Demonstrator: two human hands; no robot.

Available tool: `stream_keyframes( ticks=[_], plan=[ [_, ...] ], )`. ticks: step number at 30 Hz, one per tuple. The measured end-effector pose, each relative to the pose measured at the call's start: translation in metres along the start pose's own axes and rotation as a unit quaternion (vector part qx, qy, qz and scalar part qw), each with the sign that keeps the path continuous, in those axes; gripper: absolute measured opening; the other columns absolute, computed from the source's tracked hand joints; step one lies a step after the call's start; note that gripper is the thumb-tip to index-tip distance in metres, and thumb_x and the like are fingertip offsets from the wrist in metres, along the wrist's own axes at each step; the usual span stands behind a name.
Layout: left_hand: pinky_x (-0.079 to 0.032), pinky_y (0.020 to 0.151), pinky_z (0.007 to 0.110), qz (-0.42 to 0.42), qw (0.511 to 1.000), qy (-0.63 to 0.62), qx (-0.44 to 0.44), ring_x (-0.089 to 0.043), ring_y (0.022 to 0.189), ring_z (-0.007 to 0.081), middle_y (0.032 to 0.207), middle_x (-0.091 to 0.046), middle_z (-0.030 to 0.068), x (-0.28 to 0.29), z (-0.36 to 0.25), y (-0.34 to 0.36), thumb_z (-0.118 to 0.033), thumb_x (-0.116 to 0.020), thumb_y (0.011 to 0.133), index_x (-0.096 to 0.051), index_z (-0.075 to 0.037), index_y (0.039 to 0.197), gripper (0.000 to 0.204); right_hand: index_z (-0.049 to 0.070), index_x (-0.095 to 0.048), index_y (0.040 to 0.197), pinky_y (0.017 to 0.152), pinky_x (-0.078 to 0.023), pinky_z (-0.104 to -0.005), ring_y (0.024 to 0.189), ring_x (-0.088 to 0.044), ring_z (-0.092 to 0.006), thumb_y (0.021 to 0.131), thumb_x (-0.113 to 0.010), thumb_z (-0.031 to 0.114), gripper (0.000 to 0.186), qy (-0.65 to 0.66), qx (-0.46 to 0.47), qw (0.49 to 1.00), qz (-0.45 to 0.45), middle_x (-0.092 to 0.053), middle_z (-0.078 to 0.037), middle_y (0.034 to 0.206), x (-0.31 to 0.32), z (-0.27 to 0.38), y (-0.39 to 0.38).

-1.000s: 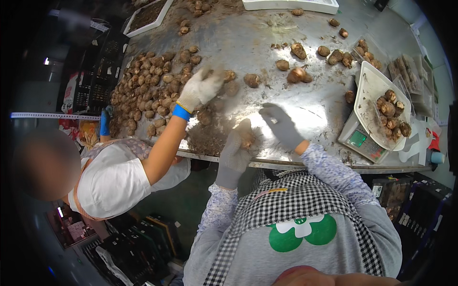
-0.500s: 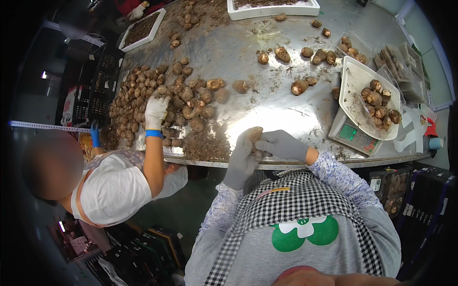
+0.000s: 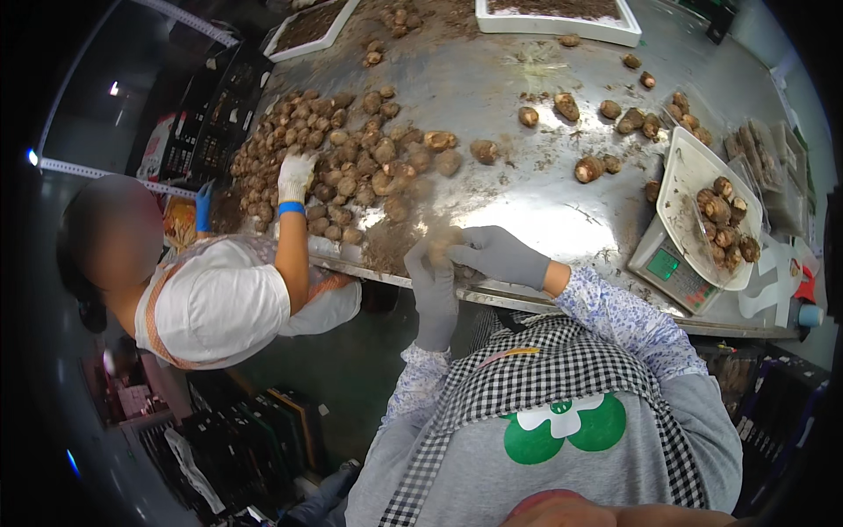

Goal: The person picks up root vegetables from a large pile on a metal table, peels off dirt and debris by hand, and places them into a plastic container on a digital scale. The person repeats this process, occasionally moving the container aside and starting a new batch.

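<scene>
My left hand point(image 3: 431, 285), in a grey glove, is closed around a brown taro point(image 3: 445, 241) at the table's near edge. My right hand point(image 3: 502, 256), gloved alike, has its fingers closed against the right side of that taro. The taro is smeared by motion, and the fingers cover much of it. Just left of my hands lies a heap of root fibres point(image 3: 385, 246), with a large pile of taros point(image 3: 303, 127) behind and beyond it.
A co-worker's white-gloved hand point(image 3: 295, 176) touches the pile. At right, a digital scale point(image 3: 674, 265) bears a white tray point(image 3: 678, 195) of taros. Loose taros point(image 3: 589, 169) lie mid-table. White foam boxes point(image 3: 562, 28) of soil stand at the far side.
The whole view has shifted, so the table sits further right. Against the table, my hands have moved left with the taro, towards the root fibres. Both still hold it.
</scene>
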State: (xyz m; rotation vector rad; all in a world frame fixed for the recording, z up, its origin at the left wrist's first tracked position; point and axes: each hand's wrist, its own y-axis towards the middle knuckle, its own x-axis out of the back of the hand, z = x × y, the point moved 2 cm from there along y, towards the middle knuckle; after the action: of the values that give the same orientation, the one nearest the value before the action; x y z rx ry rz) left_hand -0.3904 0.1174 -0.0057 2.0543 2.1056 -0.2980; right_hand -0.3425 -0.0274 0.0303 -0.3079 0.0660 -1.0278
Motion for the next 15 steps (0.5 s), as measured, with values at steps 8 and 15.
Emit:
stream_keyframes(
  ticks=[8, 15],
  plan=[
    [-0.044, 0.067, 0.027, -0.049, 0.966, -0.247, 0.053, -0.051, 0.079, 0.0148, 0.114, -0.056, 0.0075, 0.026, -0.026, 0.005, -0.035, -0.042, 0.105, -0.047, -0.003, 0.134, 0.043, 0.005, -0.064, 0.094, 0.072, -0.052, -0.0416, 0.077, -0.065, -0.0343, 0.097, -0.051, 0.033, 0.031, -0.230, 0.061, 0.971, -0.034, -0.067, -0.017, 0.086, -0.013, -0.046, 0.039],
    [-0.047, 0.067, 0.024, -0.083, 0.976, -0.176, 0.094, -0.054, 0.085, 0.0138, 0.111, -0.055, 0.0078, 0.042, -0.007, -0.008, -0.034, -0.045, 0.104, -0.042, -0.004, 0.134, 0.042, 0.003, -0.065, 0.094, 0.073, -0.051, -0.0403, 0.078, -0.065, -0.0326, 0.096, -0.054, 0.040, 0.039, -0.115, 0.056, 0.991, 0.047, -0.066, -0.019, 0.083, -0.038, -0.003, 0.060]
  ],
)
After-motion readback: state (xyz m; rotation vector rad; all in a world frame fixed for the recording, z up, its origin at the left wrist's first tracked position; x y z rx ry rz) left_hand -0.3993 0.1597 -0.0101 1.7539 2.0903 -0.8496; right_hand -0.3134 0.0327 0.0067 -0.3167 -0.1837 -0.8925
